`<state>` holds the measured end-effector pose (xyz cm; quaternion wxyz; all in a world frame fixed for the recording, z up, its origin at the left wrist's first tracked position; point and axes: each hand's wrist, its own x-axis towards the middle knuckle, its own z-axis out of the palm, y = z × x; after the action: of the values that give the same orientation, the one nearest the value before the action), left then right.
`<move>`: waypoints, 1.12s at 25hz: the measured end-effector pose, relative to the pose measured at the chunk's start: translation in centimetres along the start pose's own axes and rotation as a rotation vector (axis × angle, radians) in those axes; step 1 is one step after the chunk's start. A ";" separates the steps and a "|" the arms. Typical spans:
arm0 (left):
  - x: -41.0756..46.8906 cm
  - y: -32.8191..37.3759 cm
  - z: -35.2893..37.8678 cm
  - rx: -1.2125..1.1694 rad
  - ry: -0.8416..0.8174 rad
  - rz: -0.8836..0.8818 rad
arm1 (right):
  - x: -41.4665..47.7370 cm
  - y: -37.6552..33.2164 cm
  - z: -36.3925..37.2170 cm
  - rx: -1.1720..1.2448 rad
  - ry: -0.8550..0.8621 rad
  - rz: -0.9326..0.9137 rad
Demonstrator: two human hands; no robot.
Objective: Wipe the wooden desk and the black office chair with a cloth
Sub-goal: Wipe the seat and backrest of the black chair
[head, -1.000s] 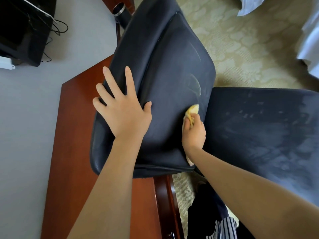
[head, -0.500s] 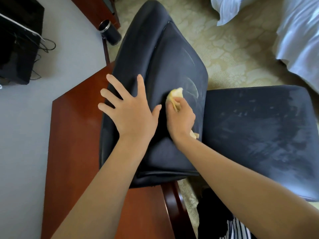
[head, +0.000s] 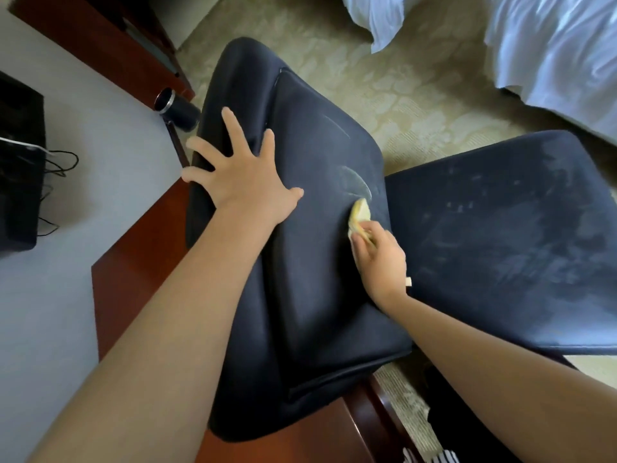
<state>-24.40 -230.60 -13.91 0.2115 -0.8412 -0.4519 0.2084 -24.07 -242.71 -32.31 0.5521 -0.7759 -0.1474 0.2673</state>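
Note:
The black office chair fills the middle of the head view, its backrest (head: 300, 279) leaning over the reddish wooden desk (head: 133, 262) and its seat (head: 500, 235) to the right, streaked with pale wipe marks. My left hand (head: 240, 175) lies flat with fingers spread on the upper left of the backrest. My right hand (head: 377, 255) grips a yellow cloth (head: 360, 212) and presses it on the backrest's right edge, just below a curved damp smear.
A black cylinder with a silver rim (head: 173, 108) stands beside the chair at the desk's far end. A black device with cables (head: 20, 182) sits against the grey wall at left. White bedding (head: 551, 55) hangs at upper right over patterned carpet (head: 384, 78).
My right hand has slid the cloth from the backrest's middle back to its right edge near the seat. My left hand has stayed on the backrest. The camera has tilted.

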 end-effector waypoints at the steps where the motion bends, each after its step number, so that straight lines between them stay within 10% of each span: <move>1: 0.4 0.3 0.3 -0.010 0.009 -0.027 | 0.3 1.5 -0.1 -0.008 -0.006 0.104; 7: 3.3 2.2 -0.1 -0.087 0.065 -0.156 | 3.1 6.2 -2.6 -0.031 -0.299 0.756; 22: 3.2 2.8 2.6 -0.001 0.345 -0.241 | 12.2 -11.3 1.7 0.241 -0.326 -0.422; 28: 3.4 2.8 2.8 -0.037 0.350 -0.243 | 10.1 -3.7 1.1 0.118 -0.186 -0.400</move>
<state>-22.37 -228.63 -18.29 0.2950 -0.8076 -0.5101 0.0235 -16.28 -235.28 -31.63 0.6226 -0.6695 -0.3327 0.2312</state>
